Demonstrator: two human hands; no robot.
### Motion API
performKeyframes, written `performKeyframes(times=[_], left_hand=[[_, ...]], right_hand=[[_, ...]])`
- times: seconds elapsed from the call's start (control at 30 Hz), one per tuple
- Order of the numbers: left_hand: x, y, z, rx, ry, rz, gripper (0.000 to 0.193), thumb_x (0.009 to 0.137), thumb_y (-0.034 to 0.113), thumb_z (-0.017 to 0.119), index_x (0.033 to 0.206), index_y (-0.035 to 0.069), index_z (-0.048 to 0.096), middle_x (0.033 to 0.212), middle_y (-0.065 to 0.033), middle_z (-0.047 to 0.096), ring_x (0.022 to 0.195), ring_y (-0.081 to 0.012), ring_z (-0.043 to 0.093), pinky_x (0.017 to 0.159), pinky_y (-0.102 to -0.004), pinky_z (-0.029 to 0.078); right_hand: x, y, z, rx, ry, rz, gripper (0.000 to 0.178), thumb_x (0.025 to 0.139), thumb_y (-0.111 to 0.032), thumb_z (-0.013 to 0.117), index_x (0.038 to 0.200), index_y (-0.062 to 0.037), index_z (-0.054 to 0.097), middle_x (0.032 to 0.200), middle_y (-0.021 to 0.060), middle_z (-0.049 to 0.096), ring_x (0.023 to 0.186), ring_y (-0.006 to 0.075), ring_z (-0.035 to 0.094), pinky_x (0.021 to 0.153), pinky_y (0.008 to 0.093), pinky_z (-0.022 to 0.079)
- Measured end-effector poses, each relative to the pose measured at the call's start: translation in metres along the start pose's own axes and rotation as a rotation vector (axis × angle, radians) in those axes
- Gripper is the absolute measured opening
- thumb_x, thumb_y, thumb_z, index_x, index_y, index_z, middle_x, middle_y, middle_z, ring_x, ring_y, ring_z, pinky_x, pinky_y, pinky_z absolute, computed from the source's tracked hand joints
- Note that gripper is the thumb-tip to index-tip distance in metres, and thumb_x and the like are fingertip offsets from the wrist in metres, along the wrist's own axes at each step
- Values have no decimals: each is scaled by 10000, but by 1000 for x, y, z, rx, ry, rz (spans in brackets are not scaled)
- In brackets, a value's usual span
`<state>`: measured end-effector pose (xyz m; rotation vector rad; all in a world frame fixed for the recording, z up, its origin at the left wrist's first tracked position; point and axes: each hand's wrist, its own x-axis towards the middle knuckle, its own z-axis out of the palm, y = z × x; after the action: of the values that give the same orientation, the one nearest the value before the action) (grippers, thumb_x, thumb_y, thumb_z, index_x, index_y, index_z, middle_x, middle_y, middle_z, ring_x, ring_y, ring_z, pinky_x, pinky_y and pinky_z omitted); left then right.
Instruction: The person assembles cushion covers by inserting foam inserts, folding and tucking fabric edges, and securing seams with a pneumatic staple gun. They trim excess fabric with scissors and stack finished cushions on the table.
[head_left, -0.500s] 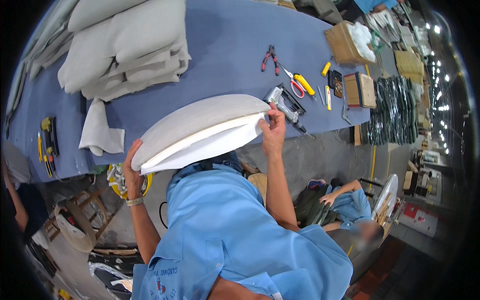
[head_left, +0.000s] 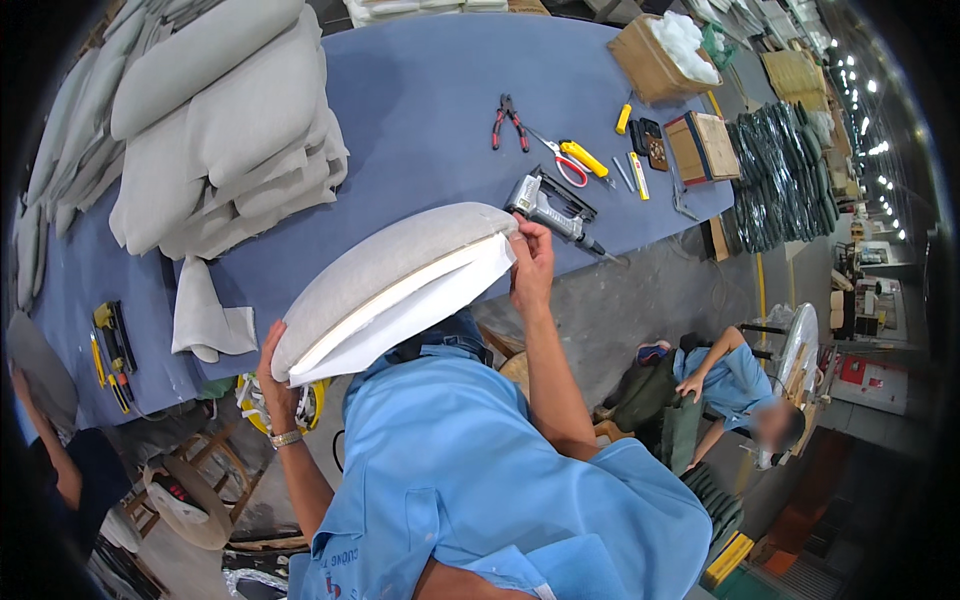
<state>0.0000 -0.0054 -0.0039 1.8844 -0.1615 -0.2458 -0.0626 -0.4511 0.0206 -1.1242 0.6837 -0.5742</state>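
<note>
Grey padding, gripped at both ends

Still holds the cushion (head_left: 385,262) by the same two ends as half a second ago, in a view now swung slightly round. Judging by that unchanged grip, seems busy steadying or looking over rather than altering anything. Still leaves the staple gun (head_left: 543,208) lying on the desk (head_left: 420,120), just beyond the right hand (head_left: 533,265).

Pinches the right corner there, with thumb on the near side by the white cloth (head_left: 410,318) and fingers over the top edge. Supports the other end with the left hand (head_left: 277,385), with fingers laid along the outer edge; impossible to see where that thumb presses. Keeps the cushion between both hands, before the blue shirt (head_left: 450,420) and over the desk's front edge, sloping up to the right, with grey bulge toward the desk and white side toward the shirt
</note>
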Motion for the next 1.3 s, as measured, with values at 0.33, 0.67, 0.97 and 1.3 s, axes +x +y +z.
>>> performKeyframes(times=[0.33, 0.67, 0.97, 1.3], left_hand=[[-26, 11, 17, 298, 68, 260, 475, 933, 120, 571, 1390, -10, 591, 1462, -211, 565, 1396, -354, 503, 1182, -440, 352], [-14, 72, 103, 334, -384, 26, 737, 813, 159, 845, 1446, -12, 507, 1366, -233, 629, 1274, -369, 605, 1085, -437, 471], [57, 258, 43, 168, 395, 846, 733, 899, 294, 771, 1534, 109, 455, 1607, -168, 396, 1474, -353, 399, 1199, -455, 331], [39, 97, 87, 108, 840, 161, 328, 1007, 305, 628, 875, 35, 762, 724, -102, 671, 605, -233, 619, 586, -360, 476]], right_hand=[[-51, -1, 47, -111, 53, 430, 544, 1023, -336, 633, 1415, 16, 495, 1248, 132, 659, 1112, 222, 644, 953, 367, 518], [44, -175, 145, -743, -451, -409, 288, 1013, -247, 569, 1122, 1, 666, 884, 192, 703, 803, 279, 674, 759, 377, 503], [-8, -223, 166, -1360, -1046, -922, 325, 734, -78, 598, 1033, -40, 718, 894, 232, 703, 788, 463, 651, 717, 547, 502], [-21, -85, 214, -1148, -1397, -506, 223, 917, -191, 693, 1073, -37, 730, 926, 190, 737, 858, 329, 721, 795, 408, 541]])
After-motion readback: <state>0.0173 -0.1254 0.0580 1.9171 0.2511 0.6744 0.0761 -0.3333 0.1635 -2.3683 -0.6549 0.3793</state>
